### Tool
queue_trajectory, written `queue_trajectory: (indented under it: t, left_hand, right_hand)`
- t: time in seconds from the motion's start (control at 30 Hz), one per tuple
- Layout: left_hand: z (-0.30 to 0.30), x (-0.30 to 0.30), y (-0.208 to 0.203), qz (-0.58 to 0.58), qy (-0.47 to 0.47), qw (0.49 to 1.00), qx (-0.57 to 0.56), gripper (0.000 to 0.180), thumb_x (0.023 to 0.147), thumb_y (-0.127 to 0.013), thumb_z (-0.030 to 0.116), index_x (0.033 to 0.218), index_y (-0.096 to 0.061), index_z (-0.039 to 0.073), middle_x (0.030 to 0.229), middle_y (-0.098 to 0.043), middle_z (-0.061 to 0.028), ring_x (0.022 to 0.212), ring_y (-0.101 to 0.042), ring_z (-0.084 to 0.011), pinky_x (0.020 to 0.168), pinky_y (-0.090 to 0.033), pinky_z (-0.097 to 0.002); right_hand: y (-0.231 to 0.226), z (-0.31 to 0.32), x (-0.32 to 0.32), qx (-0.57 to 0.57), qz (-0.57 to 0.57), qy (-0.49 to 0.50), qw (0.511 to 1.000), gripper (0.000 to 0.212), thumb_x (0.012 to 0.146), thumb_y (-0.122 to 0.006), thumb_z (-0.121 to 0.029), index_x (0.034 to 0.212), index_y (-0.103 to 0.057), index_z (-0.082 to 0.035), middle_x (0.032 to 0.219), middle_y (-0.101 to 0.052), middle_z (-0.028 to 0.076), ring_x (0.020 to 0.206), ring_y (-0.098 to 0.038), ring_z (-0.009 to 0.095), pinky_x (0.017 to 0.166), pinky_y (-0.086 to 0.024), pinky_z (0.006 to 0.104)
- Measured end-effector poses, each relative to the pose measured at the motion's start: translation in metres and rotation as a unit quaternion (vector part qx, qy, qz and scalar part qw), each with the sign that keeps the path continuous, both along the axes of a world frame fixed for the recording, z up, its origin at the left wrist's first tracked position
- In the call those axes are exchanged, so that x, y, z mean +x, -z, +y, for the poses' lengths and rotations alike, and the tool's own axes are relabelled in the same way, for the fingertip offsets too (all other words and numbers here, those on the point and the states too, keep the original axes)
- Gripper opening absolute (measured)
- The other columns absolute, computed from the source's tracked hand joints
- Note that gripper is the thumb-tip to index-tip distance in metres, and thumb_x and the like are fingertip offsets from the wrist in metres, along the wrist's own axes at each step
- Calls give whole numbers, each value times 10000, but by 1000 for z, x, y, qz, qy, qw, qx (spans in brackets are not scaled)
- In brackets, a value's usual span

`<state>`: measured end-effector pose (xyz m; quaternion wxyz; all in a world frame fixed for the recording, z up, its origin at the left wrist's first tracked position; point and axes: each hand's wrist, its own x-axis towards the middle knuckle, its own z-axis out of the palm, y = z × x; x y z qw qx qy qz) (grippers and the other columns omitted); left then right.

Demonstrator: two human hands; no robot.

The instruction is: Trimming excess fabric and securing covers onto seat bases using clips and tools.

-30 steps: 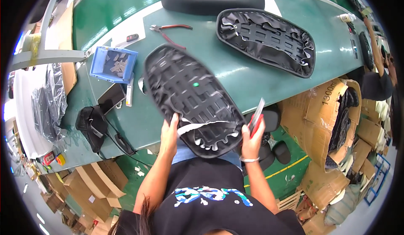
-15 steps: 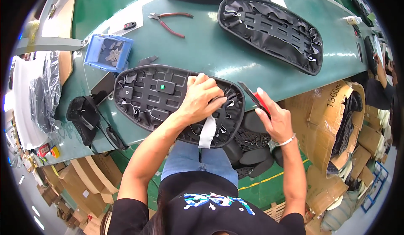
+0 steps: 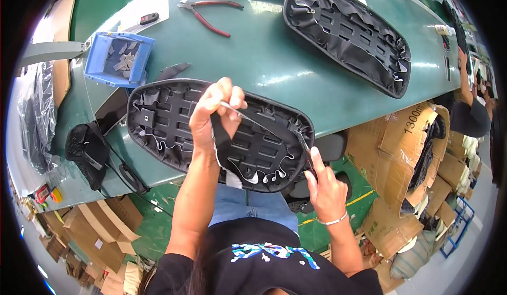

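Note:
An upturned black seat [image 3: 259, 148], with its plastic base up and dark cover gathered round the rim, lies at the bench's near edge. Above it my left hand [image 3: 211, 118] is closed on a strip of black cover fabric [image 3: 224, 144] with a pale backing. One part of the strip stretches taut to the seat's right end; another hangs down toward the near rim. My right hand [image 3: 326, 193] grips a utility knife [image 3: 305, 147], its blade at the fabric by the right rim. The knife's handle is mostly hidden in the fingers.
A second upturned seat [image 3: 348, 40] lies far right. Red-handled cutting pliers [image 3: 208, 17] and a blue bin [image 3: 119, 60] of small grey pieces are farther back. A black mesh item with straps [image 3: 90, 152] sits left. Cardboard boxes [image 3: 385, 152] stand right; a person [image 3: 467, 83] is beyond.
My left hand has lifted and moved left, drawing the fabric strip up. My right hand has brought the knife down and left, onto the seat's right end.

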<state>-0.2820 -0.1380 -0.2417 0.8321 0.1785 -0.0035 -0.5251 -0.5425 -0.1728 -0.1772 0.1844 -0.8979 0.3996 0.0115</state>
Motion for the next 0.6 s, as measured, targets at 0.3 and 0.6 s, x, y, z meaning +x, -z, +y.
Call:
queue_trajectory:
  t: [0.3,0.6]
  left_hand:
    - [-37,-32,-5,-892,23,448,66,178,632,-689,93,695,-523,100,697,-450,-34,716,-459,-223,716,-356,-389]
    - [-55,-8,-2,-262,-76,962,6,361,868,-575,139,606,-331,90,577,-246,14,609,-294,-149,700,-351,-340]
  right_hand:
    - [-12,-23,20,63,3,30,998,548,887,-601,-224,1404,-419,-228,668,-544,117,498,-559,327,457,-446,425]
    - [-3,109,10,112,-74,144,981,687,854,-622,-103,1437,-273,1,873,-616,228,610,-605,379,509,-480,441]
